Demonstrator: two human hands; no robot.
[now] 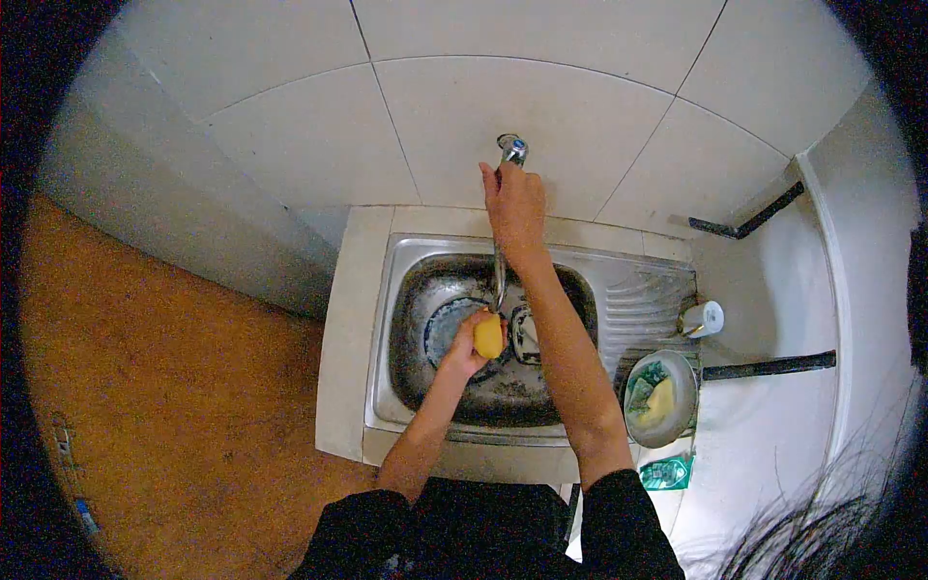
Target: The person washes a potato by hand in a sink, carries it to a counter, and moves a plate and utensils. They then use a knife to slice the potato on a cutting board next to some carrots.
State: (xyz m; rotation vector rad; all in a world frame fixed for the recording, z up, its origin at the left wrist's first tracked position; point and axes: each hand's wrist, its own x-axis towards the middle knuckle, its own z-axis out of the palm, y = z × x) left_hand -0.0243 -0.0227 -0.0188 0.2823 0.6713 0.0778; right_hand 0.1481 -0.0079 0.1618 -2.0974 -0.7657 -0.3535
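Down in the sink basin [411, 387], my left hand [467, 350] is closed around a smooth, yellow, oval object [490, 336], whose exact kind I cannot tell. It sits right under the end of the spout [500, 288]. Higher up, near the wall, my right hand [517, 211] grips the metal tap [513, 148], with the thumb sticking up on the left; most of its fingers are hidden behind the back of the hand. Below my left hand, a round, pale dish [440, 338] lies on the basin floor. Partly behind my right forearm is a small dark-and-white item [525, 338].
Right of the basin runs a ribbed drainboard [643, 290] with a white cylindrical container [703, 319] on its side. A bowl [688, 387] holds a green scrubbing pad and something yellow. Near it lies a green packet [667, 473]. A tiled wall [551, 97] stands behind.
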